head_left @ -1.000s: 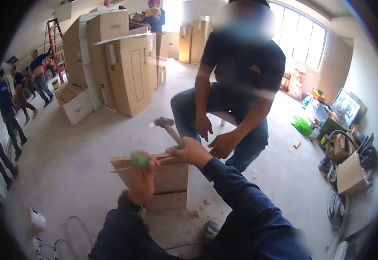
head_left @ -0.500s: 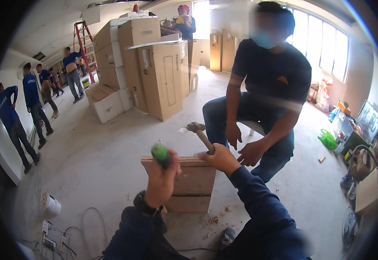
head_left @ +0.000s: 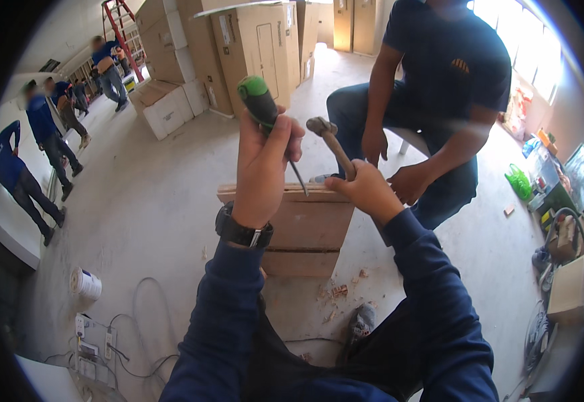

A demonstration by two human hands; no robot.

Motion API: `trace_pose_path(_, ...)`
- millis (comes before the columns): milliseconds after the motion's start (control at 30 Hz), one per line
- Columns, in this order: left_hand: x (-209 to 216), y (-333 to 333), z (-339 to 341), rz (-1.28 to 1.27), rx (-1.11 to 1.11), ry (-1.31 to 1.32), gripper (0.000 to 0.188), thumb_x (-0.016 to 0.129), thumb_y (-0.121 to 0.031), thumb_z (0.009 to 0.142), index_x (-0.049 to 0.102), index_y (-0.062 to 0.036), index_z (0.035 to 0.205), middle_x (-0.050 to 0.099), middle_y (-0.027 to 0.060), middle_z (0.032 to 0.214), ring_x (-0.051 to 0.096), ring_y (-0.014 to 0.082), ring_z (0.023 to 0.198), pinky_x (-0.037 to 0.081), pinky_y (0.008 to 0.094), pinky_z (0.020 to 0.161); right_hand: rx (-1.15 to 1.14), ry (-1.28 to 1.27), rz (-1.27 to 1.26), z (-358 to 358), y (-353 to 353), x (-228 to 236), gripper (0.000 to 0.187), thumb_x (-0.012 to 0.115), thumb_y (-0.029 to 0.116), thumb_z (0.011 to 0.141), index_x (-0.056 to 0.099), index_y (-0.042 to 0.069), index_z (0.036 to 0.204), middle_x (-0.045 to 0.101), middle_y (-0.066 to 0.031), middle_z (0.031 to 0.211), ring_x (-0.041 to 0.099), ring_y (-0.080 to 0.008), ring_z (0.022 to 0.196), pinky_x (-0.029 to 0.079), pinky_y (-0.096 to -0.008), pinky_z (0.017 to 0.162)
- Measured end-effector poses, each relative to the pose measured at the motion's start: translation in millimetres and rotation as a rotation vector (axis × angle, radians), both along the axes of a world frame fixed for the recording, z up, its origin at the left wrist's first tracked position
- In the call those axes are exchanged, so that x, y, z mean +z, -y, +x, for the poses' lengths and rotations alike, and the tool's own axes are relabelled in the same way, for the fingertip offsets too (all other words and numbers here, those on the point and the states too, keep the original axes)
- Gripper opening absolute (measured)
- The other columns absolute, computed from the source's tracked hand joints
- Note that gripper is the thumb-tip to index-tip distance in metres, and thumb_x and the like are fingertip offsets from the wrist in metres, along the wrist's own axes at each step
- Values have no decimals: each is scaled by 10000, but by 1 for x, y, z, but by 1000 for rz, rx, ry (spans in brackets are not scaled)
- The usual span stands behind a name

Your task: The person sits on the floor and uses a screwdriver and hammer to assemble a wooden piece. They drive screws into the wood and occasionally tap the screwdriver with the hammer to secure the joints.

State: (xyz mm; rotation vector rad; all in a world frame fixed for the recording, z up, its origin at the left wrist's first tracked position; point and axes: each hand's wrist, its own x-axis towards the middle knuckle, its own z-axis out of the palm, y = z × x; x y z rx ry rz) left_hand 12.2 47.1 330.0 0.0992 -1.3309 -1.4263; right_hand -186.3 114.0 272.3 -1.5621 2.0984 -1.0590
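Note:
My left hand (head_left: pixel 264 164) is closed round the handle of a green and black screwdriver (head_left: pixel 258 100). Its shaft slants down to the right, and the tip appears near the top edge of a wooden box (head_left: pixel 305 224); whether they touch, I cannot tell. My right hand (head_left: pixel 367 187) grips the wooden handle of a hammer (head_left: pixel 335 147), with the metal head raised toward the upper left. The box-like piece of boards stands between my legs, its layered upper edge facing up.
A person in a dark shirt (head_left: pixel 449 74) sits just beyond my right hand, hands hanging close by. Wood chips (head_left: pixel 339 291) lie on the floor. A white bucket (head_left: pixel 86 283), power strips (head_left: pixel 108 345) and cables are at left, tall cartons (head_left: pixel 258 60) behind, tools and bags along the right.
The screwdriver has risen and turned, so its shaft now shows pointing down. My view has tilted downward. The hammer remains in my right hand, near the box's edge.

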Motion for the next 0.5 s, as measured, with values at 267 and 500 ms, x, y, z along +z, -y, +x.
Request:
trace_pose_path(267,1,9,-12,-53,-26,-9,277,564,-166,1056,479,-53,1294,564,36,911,477,105,732,396,260,664,7,9,18,5,-9,7,498,819,402,803,642,-50,913,688,-205,858,679,-316,789,529,-407,727)
trace_pose_path(500,-2,9,-13,-44,-84,20,290,555,-177,1058,484,-32,1299,533,21,881,439,83,672,355,244,608,-3,-20,26,5,-8,6,506,819,419,797,645,-45,901,686,-203,860,678,-318,789,528,-407,728)
